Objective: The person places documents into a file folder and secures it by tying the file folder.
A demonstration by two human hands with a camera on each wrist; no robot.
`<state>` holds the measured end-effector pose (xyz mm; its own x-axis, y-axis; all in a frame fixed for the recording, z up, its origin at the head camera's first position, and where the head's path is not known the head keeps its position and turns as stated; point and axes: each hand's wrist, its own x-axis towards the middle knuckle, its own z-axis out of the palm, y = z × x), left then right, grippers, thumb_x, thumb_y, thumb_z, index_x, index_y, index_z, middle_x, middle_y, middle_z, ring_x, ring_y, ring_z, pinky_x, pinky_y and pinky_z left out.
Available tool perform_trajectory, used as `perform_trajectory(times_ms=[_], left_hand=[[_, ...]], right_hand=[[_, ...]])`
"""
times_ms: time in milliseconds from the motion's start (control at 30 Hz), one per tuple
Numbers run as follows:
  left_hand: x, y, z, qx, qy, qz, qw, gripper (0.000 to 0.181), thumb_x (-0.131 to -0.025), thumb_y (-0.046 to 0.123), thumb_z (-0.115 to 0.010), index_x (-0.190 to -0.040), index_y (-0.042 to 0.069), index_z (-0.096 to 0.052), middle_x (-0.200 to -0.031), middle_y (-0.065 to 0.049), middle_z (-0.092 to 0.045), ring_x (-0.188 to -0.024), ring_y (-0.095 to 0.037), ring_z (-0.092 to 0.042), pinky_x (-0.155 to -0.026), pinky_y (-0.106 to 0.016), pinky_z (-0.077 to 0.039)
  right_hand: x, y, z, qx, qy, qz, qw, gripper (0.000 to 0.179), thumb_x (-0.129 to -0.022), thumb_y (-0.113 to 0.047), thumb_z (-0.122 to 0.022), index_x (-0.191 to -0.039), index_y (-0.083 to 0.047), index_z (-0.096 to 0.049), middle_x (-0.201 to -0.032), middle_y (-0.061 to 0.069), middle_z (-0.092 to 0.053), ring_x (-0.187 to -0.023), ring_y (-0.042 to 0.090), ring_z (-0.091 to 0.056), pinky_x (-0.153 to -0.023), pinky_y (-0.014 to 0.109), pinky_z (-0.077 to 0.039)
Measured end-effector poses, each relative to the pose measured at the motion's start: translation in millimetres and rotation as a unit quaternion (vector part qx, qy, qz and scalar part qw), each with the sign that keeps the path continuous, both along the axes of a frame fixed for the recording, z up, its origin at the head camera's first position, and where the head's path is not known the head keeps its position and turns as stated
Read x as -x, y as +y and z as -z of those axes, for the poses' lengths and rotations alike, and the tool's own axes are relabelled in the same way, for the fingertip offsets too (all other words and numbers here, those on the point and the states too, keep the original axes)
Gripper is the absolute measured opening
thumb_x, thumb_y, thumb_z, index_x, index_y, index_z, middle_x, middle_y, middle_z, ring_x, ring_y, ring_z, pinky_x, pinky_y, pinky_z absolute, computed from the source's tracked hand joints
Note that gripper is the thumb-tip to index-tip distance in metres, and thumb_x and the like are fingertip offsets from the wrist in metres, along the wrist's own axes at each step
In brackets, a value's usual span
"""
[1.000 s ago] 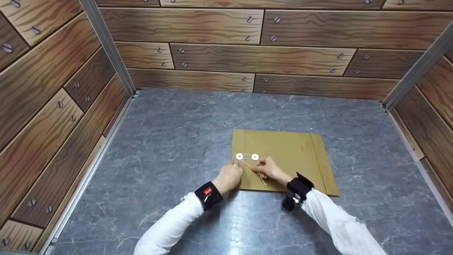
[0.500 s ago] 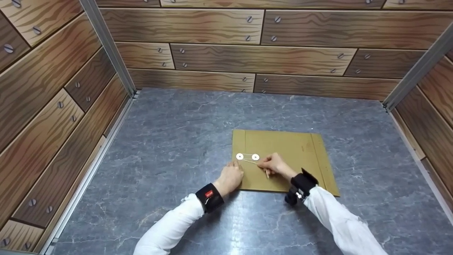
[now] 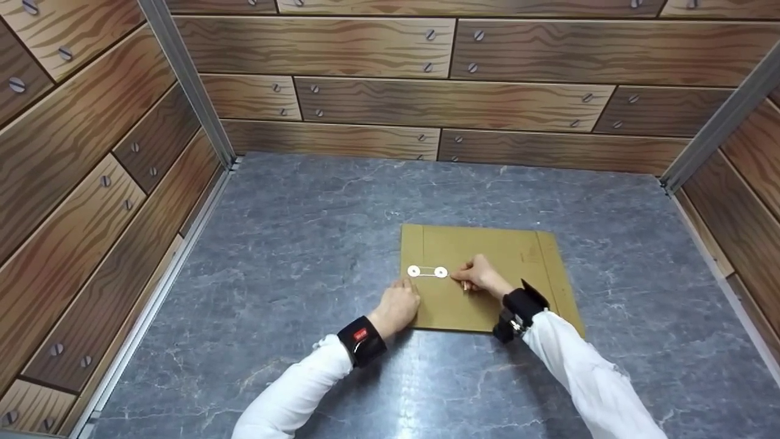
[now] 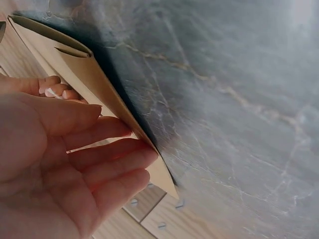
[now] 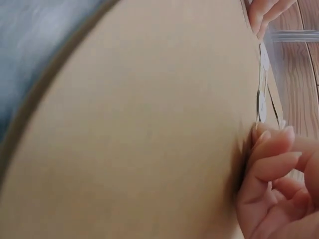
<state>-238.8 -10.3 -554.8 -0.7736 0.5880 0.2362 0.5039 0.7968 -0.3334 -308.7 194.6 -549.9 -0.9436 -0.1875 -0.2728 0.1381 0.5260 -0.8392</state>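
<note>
A brown kraft paper envelope [image 3: 499, 244] lies flat, with two white button discs [image 3: 440, 272] near its left edge. White string [image 3: 428, 276] runs between the discs and on toward my right hand [image 3: 481, 274]. Thumb and index finger of that hand pinch the string just right of the right-hand disc, the other fingers curled in. My left hand [image 3: 398, 306] rests at the envelope's left edge. The left wrist view shows its slightly bent fingers [image 4: 119, 164] touching that edge, not wrapped round it. Most of the string's loose end is hidden by my right hand.
The envelope lies on a grey marbled tabletop [image 3: 317, 231]. Wood-patterned panels [image 3: 378, 97] stand at the back and both sides, with grey metal posts [image 3: 189, 79] at the corners. Each wrist wears a black band [image 3: 361, 340].
My right hand has moved right and away from me, drawing the string from a downward slant to nearly level beneath the right disc. My left hand stays at the envelope's edge.
</note>
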Motion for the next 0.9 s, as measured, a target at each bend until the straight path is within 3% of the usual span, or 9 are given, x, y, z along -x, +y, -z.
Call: perform_trajectory(times_ms=[100, 200, 300, 367, 533, 633, 767, 900], left_hand=[[0.4, -0.3, 0.0, -0.002, 0.002, 0.005, 1.0, 0.021, -0.082, 0.011, -0.054, -0.094, -0.002, -0.066, -0.087, -0.011, -0.061, -0.06, -0.016, -0.053, -0.048, -0.026, -0.047], [0.4, -0.1, 0.8, 0.002, 0.008, 0.007, 0.9999, 0.018, -0.082, 0.011, -0.054, -0.091, 0.0, -0.065, -0.085, -0.009, -0.06, -0.061, -0.015, -0.053, -0.048, -0.025, -0.047], [0.0, 0.7, 2.5, 0.002, 0.016, 0.01, 0.9998, 0.015, -0.082, 0.012, -0.054, -0.087, 0.002, -0.064, -0.08, -0.007, -0.057, -0.061, -0.014, -0.052, -0.047, -0.024, -0.047], [-0.4, 1.4, 2.8, 0.004, 0.014, 0.01, 0.9998, 0.016, -0.081, 0.012, -0.054, -0.088, 0.002, -0.064, -0.079, -0.007, -0.055, -0.061, -0.014, -0.051, -0.047, -0.024, -0.046], [-0.1, 0.8, -1.2, 0.001, -0.019, 0.006, 0.9998, 0.016, -0.08, 0.01, -0.055, -0.089, 0.0, -0.064, -0.076, -0.005, -0.054, -0.061, -0.014, -0.052, -0.048, -0.025, -0.047], [5.4, -2.2, -9.0, -0.028, -0.049, 0.011, 0.9984, 0.009, -0.079, 0.008, -0.057, -0.079, 0.004, -0.065, -0.071, -0.004, -0.054, -0.059, -0.016, -0.055, -0.045, -0.027, -0.047], [25.2, -9.0, -33.1, -0.094, -0.104, 0.002, 0.9901, 0.006, -0.079, 0.003, -0.058, -0.075, 0.006, -0.062, -0.069, -0.004, -0.055, -0.058, -0.018, -0.056, -0.045, -0.03, -0.048], [59.0, -19.9, -65.0, -0.165, -0.119, -0.038, 0.9783, 0.005, -0.083, 0.006, -0.055, -0.085, 0.004, -0.06, -0.077, -0.008, -0.057, -0.065, -0.021, -0.057, -0.049, -0.031, -0.049]], right_hand=[[2.9, 9.3, 2.7, -0.03, 0.07, -0.031, 0.9966, 0.016, -0.079, -0.007, -0.069, -0.072, 0.005, -0.061, -0.049, 0.002, -0.052, -0.038, 0.007, -0.045, -0.036, 0.016, -0.035], [7.1, 21.9, 5.1, -0.096, 0.163, -0.06, 0.9801, 0.018, -0.076, -0.011, -0.072, -0.067, 0.001, -0.062, -0.053, -0.001, -0.052, -0.044, 0.008, -0.043, -0.042, 0.019, -0.034], [9.9, 34.6, 6.1, -0.144, 0.217, -0.054, 0.9641, 0.02, -0.074, -0.014, -0.074, -0.064, -0.002, -0.062, -0.054, -0.003, -0.052, -0.048, 0.009, -0.042, -0.046, 0.024, -0.034], [10.9, 42.3, 6.6, -0.147, 0.219, -0.034, 0.964, 0.02, -0.074, -0.015, -0.074, -0.065, -0.001, -0.062, -0.055, -0.002, -0.053, -0.049, 0.009, -0.042, -0.047, 0.025, -0.035], [10.9, 56.6, 3.3, -0.104, 0.181, 0.018, 0.9778, 0.019, -0.078, -0.012, -0.071, -0.075, 0.006, -0.065, -0.059, 0.005, -0.057, -0.048, 0.009, -0.046, -0.045, 0.021, -0.038], [12.7, 61.4, -4.2, -0.088, 0.168, 0.035, 0.9812, 0.021, -0.083, -0.013, -0.066, -0.08, 0.008, -0.064, -0.062, 0.008, -0.058, -0.05, 0.011, -0.048, -0.045, 0.021, -0.039], [18.2, 64.7, -21.4, -0.1, 0.18, 0.034, 0.978, 0.023, -0.088, -0.014, -0.059, -0.088, 0.008, -0.062, -0.071, 0.012, -0.06, -0.059, 0.018, -0.053, -0.053, 0.027, -0.045], [27.1, 66.7, -45.1, -0.13, 0.214, 0.015, 0.968, 0.031, -0.089, -0.018, -0.057, -0.101, 0.01, -0.057, -0.09, 0.021, -0.06, -0.079, 0.03, -0.056, -0.071, 0.039, -0.047]])
